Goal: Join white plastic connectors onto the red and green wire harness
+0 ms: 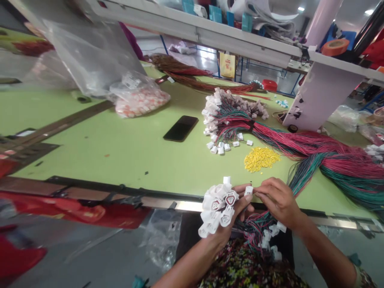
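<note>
My left hand (pixel 228 232) is closed around a bunch of white plastic wire connectors (pixel 213 206), some with dark red inserts in their openings. Between its thumb and fingers a single white connector (pixel 249 191) stands out from the bunch. My right hand (pixel 280 200) pinches close beside that connector; whatever is between its fingertips is too small to make out. Red, green and black wires (pixel 255 234) hang below my hands over the lap, with more white connectors (pixel 270 236) at their ends. A pile of small yellow pieces (pixel 261 159) lies on the table just beyond.
On the green table (pixel 126 156) rest a black phone (pixel 181 128) and a plastic bag of orange-and-white pieces (pixel 142 100). A large bundle of connector-tipped wires (pixel 288 138) stretches rightward. A white shelf (pixel 195 34) crosses above, with an upright panel (pixel 322 94) at right.
</note>
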Tool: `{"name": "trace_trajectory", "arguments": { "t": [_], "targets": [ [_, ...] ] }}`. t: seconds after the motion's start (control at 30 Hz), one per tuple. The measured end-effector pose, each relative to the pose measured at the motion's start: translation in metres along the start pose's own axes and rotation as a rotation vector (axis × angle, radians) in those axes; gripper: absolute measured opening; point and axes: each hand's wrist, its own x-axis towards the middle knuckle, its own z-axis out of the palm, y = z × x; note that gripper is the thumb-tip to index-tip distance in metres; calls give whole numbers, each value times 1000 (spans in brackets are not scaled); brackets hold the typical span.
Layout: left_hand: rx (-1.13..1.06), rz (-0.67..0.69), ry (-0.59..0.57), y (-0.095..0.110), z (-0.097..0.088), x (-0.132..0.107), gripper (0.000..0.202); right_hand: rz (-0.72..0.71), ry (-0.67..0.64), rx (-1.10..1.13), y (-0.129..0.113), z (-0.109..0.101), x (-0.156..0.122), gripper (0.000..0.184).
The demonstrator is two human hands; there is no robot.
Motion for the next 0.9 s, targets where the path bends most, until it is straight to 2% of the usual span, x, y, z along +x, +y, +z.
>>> {"name": "trace_trajectory", "arguments": {
  "t": [0.17, 0.4, 0.53, 0.67, 0.8, 0.9],
  "targets": [
    [-36, 16, 7, 0, 1, -1, 44, 191, 143, 271, -3, 12, 0, 11],
    [-28, 41, 16, 0, 4, -2, 43, 384, 258, 381, -8, 21, 0, 6],
    [20, 72, 17, 3, 3, -3, 44, 424, 254, 481, -5, 23, -4, 6],
    [177, 112, 6, 3, 1, -3, 40, 453, 234, 582, -11, 15, -8, 4],
    [279, 249, 11, -7, -1, 1, 35, 376, 160, 533, -25, 1, -8, 8],
    [397, 335, -12, -12, -3, 2, 22, 320, 128, 442, -33, -6, -6, 11]
  ]
}}
